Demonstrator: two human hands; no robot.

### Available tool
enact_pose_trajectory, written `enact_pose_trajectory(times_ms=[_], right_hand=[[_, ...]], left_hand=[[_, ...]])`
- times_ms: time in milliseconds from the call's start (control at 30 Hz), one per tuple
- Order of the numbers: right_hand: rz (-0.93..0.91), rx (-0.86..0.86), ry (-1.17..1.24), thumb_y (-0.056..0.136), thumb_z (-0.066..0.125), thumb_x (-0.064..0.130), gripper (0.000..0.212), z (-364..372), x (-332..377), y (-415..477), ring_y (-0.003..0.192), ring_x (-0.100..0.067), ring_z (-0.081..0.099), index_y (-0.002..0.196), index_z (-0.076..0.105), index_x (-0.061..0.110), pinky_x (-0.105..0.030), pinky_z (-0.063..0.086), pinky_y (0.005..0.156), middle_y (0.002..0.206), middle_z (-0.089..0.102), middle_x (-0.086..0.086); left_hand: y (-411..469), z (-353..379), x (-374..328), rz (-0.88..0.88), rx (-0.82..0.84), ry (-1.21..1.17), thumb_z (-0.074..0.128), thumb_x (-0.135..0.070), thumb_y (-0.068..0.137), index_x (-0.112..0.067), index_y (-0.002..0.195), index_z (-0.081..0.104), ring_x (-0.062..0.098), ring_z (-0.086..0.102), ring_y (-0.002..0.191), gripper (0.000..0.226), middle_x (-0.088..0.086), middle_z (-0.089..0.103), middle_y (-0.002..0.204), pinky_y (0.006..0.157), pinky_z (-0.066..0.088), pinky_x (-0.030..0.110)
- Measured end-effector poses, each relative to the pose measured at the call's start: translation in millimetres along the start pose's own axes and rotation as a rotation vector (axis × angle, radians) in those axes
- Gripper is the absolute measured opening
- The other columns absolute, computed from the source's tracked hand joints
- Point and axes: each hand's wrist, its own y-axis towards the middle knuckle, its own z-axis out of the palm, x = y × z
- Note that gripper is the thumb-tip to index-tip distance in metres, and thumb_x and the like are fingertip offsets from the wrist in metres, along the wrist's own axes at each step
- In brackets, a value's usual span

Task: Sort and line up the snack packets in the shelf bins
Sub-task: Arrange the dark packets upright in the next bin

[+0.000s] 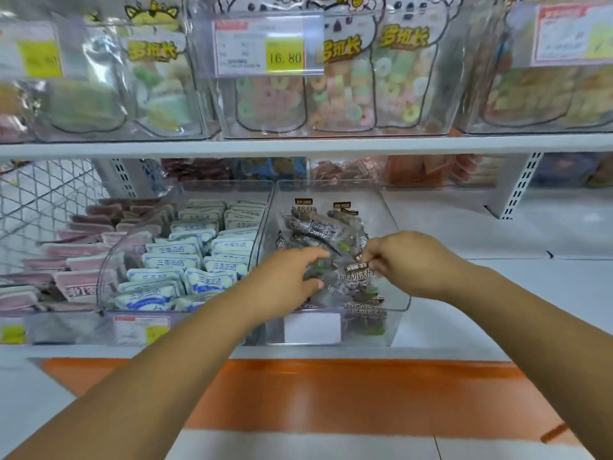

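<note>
A clear plastic bin (396,295) on the lower shelf holds a loose heap of dark brown snack packets (320,229). Both my hands reach into it over its front wall. My right hand (411,263) pinches the top edge of one dark packet (356,278) near the front of the bin. My left hand (288,282) lies on the heap just left of that packet, fingers spread and curled; what it grips, if anything, is hidden. To the left, a second clear bin (109,270) holds white-and-blue packets (185,260) lined up in rows.
Pink packets (79,257) lie in rows at the far left by a wire mesh panel (43,200). The upper shelf (298,146) carries bins of candy bags with a price tag (260,44). Bare white shelf (497,257) lies right of the bin. An orange strip (298,393) runs below.
</note>
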Motion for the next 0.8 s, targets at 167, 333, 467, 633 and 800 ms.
enact_pose_trajectory(times_ms=[167, 333, 467, 633, 800], right_hand=[[-0.012, 0.014, 0.099, 0.099, 0.045, 0.022, 0.019, -4, 1, -6, 0.092, -0.014, 0.055, 0.112, 0.056, 0.03, -0.032, 0.046, 0.082, 0.091, 0.058, 0.011], [-0.044, 0.151, -0.117, 0.098, 0.046, 0.03, 0.034, -11, 8, -11, 0.111, -0.019, 0.053, 0.126, 0.055, 0.046, -0.03, 0.042, 0.094, 0.117, 0.056, 0.004], [0.007, 0.053, 0.023, 0.095, 0.05, 0.033, 0.026, -34, 1, -12, 0.1, -0.01, 0.054, 0.113, 0.063, 0.047, -0.029, 0.044, 0.092, 0.113, 0.062, 0.013], [-0.047, 0.018, 0.011, 0.091, 0.057, 0.046, 0.039, -23, 6, 6, 0.117, -0.009, 0.045, 0.129, 0.054, 0.042, -0.031, 0.033, 0.102, 0.115, 0.059, 0.018], [-0.053, 0.123, 0.085, 0.095, 0.056, 0.029, 0.023, -22, 3, 12, 0.078, 0.006, 0.049, 0.097, 0.07, 0.047, -0.025, 0.037, 0.095, 0.075, 0.047, 0.029]], left_hand=[[19, -6, -2, -0.028, 0.186, 0.125, 0.053, -0.02, 0.098, -0.034, 0.149, 0.029, 0.014, 0.054, 0.096, 0.058, 0.003, 0.052, 0.138, 0.063, 0.036, 0.017], [30, -10, -4, -0.056, 0.236, 0.24, 0.041, 0.008, 0.089, -0.033, 0.144, 0.038, 0.005, 0.046, 0.063, 0.068, 0.001, 0.06, 0.113, 0.043, 0.031, 0.018], [29, -20, 0, -0.047, 0.258, 0.236, 0.035, 0.013, 0.086, -0.033, 0.133, 0.05, 0.019, 0.059, 0.104, 0.068, -0.001, 0.051, 0.14, 0.066, 0.048, 0.024], [31, -29, 0, -0.026, 0.274, 0.213, 0.034, 0.013, 0.086, -0.033, 0.119, 0.057, 0.01, 0.058, 0.085, 0.062, -0.007, 0.059, 0.126, 0.056, 0.04, 0.015], [33, -36, 0, -0.049, 0.269, 0.19, 0.034, 0.008, 0.09, -0.038, 0.133, 0.047, 0.01, 0.057, 0.092, 0.064, -0.014, 0.061, 0.119, 0.056, 0.038, 0.019]])
